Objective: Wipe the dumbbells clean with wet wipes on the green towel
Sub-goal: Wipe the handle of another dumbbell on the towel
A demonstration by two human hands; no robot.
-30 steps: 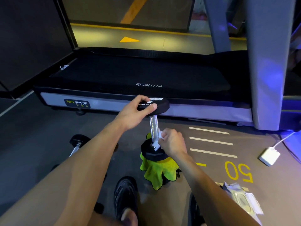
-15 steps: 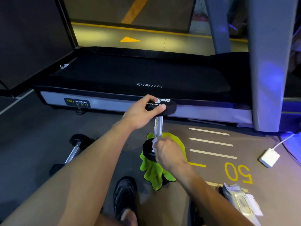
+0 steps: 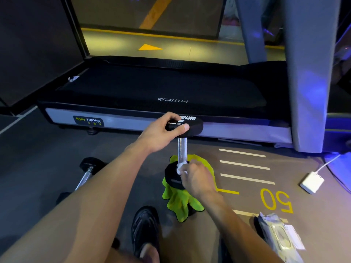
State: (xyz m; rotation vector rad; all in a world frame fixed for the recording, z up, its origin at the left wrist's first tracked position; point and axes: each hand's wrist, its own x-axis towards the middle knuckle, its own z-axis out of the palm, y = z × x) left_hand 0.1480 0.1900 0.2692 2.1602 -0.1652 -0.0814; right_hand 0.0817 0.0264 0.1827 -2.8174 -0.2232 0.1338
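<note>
Dumbbell (image 3: pixel 182 147) stands on end on green towel (image 3: pixel 178 202), bar vertical. Left hand (image 3: pixel 161 132) grips top head; right hand (image 3: pixel 197 179) pinches wipe (image 3: pixel 179 166) at bar's base, nearer lower head.

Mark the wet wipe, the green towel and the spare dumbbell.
wet wipe (image 3: pixel 180 166), head view, white wad at fingertips
green towel (image 3: pixel 177 204), head view, bare front folds
spare dumbbell (image 3: pixel 83 180), head view, chrome handle

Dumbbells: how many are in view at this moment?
2: one dumbbell upright on the green towel, held by both hands; the second dumbbell lying on the floor left.
</note>
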